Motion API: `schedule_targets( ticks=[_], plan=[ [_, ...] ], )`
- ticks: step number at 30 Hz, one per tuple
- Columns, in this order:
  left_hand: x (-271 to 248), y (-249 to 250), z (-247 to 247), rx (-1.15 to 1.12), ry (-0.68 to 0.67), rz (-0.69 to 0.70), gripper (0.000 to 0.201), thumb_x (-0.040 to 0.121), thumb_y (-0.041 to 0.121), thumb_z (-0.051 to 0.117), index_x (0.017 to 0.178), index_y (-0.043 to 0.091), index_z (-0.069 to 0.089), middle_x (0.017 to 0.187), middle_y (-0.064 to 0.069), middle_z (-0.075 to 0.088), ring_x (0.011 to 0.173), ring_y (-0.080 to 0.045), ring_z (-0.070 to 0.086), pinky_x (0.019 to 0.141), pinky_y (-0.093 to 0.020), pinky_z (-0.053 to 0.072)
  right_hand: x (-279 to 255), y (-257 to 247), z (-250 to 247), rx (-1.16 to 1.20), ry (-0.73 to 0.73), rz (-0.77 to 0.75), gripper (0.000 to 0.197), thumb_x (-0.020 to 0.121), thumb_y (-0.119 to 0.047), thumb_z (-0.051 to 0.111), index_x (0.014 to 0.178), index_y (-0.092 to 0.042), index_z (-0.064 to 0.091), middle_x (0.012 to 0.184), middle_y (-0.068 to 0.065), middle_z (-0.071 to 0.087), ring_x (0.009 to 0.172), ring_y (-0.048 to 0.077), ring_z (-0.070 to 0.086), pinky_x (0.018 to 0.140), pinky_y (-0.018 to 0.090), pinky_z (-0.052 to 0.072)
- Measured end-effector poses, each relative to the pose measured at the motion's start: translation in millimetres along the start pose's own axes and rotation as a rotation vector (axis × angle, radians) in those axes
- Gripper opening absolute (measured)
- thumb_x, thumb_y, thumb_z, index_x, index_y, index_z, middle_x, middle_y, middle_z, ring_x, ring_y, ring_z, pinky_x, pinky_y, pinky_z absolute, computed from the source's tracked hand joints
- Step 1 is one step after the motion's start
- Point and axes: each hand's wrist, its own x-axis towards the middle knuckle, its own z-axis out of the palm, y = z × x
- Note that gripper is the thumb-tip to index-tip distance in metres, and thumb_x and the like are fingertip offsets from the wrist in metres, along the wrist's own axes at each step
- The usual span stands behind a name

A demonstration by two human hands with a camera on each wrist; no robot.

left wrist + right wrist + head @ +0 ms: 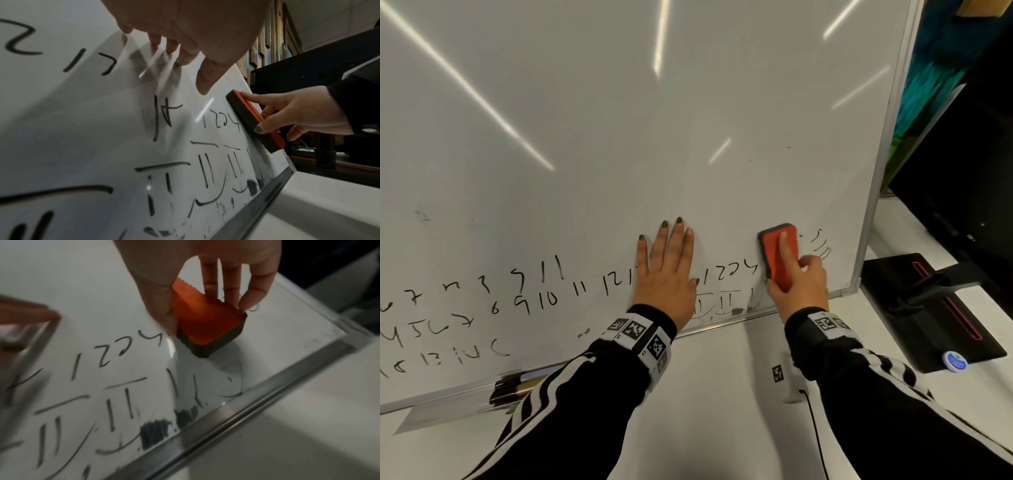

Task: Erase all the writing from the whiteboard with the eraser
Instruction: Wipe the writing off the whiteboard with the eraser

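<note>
- The right hand (pixel 799 284) has its grip clamped on the eraser (pixel 779 258): thumb on one long edge, fingers on the other, forefinger laid straight along the orange back.
- The eraser's dark felt face lies flat on the whiteboard (pixel 619 137), low in the right corner; its long axis runs up the board, tilted slightly left at the top.
- The left hand (pixel 667 270) rests open and flat on the board, just left of the eraser, holding nothing.
- The writing (pixel 729 272) nearest the grip, "1224", lies directly left of the eraser, between the two hands; faint marks (pixel 820 245) remain just to its right.
- Further rows of numerals (pixel 465 308) extend well to the left, beyond the left hand.
- Judgement: a leftward stroke, broadside to the long axis, would clear most; the left hand obstructs that path.
</note>
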Motion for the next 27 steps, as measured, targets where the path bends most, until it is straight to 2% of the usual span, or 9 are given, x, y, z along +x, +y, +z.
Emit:
schedule_targets(
  ticks=[2,7,9,13,16,19,23,25,27],
  plan=[
    [0,-1,0,0.003,0.002,0.003,0.08,0.088,0.037,0.047,0.147,0.012,-0.001,0.155,-0.007,-0.008,0.143,-0.028,-0.006,0.114,-0.055,0.001,0,1,1,-0.014,0.007,-0.001,0.085,0.082,-0.025,0.065,0.14,-0.057,0.01,0.114,0.0,0.029,0.106,0.024,0.039,0.097,0.037,0.04],
    [0,-3,1,0.021,-0.004,0.012,0.081,0.089,0.038,0.046,0.147,0.013,-0.004,0.154,-0.006,-0.013,0.143,-0.027,-0.009,0.113,-0.054,0.0,9,32,-12,0.183,0.051,0.368,0.09,0.084,-0.021,0.063,0.142,-0.053,0.001,0.107,0.004,0.028,0.098,0.033,0.05,0.094,0.038,0.044],
    [0,-2,1,0.013,0.0,0.008,0.081,0.089,0.038,0.046,0.147,0.013,-0.004,0.154,-0.007,-0.013,0.143,-0.028,-0.009,0.114,-0.054,0.0,8,31,-14,0.216,0.018,0.424,0.091,0.085,-0.02,0.062,0.143,-0.05,-0.002,0.107,0.003,0.026,0.101,0.036,0.05,0.095,0.038,0.042],
    [0,0,2,0.011,0.002,-0.001,0.081,0.087,0.037,0.049,0.148,0.011,0.002,0.155,-0.008,-0.007,0.143,-0.029,-0.005,0.113,-0.055,0.004,3,1,0,0.29,0.008,0.297,0.089,0.086,-0.023,0.062,0.143,-0.051,-0.001,0.109,0.002,0.031,0.09,0.023,0.051,0.086,0.025,0.042],
    [0,0,2,0.021,-0.003,-0.001,0.08,0.087,0.037,0.049,0.148,0.011,0.004,0.156,-0.009,-0.006,0.144,-0.029,-0.005,0.113,-0.056,0.004,1,-9,8,0.312,0.019,0.207,0.089,0.085,-0.024,0.062,0.142,-0.054,0.0,0.109,0.001,0.032,0.086,0.017,0.049,0.085,0.024,0.042],
    [0,-2,2,0.025,-0.005,0.006,0.08,0.088,0.037,0.047,0.148,0.011,0.002,0.156,-0.008,-0.008,0.143,-0.028,-0.007,0.113,-0.056,0.003,9,9,1,0.338,0.056,0.36,0.088,0.085,-0.026,0.061,0.143,-0.051,-0.002,0.113,0.005,0.032,0.09,0.025,0.051,0.09,0.029,0.042],
    [0,-3,2,0.03,0.0,0.011,0.081,0.088,0.038,0.049,0.148,0.011,0.002,0.155,-0.008,-0.008,0.143,-0.028,-0.006,0.113,-0.056,0.003,15,32,-6,0.375,0.017,0.639,0.093,0.085,-0.035,0.062,0.143,-0.048,-0.01,0.134,0.014,0.035,0.11,0.038,0.048,0.099,0.045,0.042],
    [0,-3,3,0.024,0.006,0.009,0.081,0.087,0.037,0.05,0.148,0.011,0.004,0.156,-0.009,-0.005,0.144,-0.029,-0.003,0.113,-0.056,0.004,18,25,-4,0.393,0.011,0.627,0.092,0.085,-0.037,0.061,0.144,-0.046,-0.009,0.129,0.011,0.038,0.106,0.035,0.048,0.098,0.041,0.041],
    [0,-2,3,0.023,0.01,0.008,0.08,0.086,0.037,0.05,0.148,0.01,0.006,0.156,-0.01,-0.003,0.144,-0.029,-0.002,0.113,-0.056,0.005,21,8,-3,0.407,0.033,0.522,0.089,0.086,-0.035,0.061,0.145,-0.045,-0.006,0.117,0.006,0.035,0.095,0.026,0.044,0.093,0.032,0.038]
  ],
)
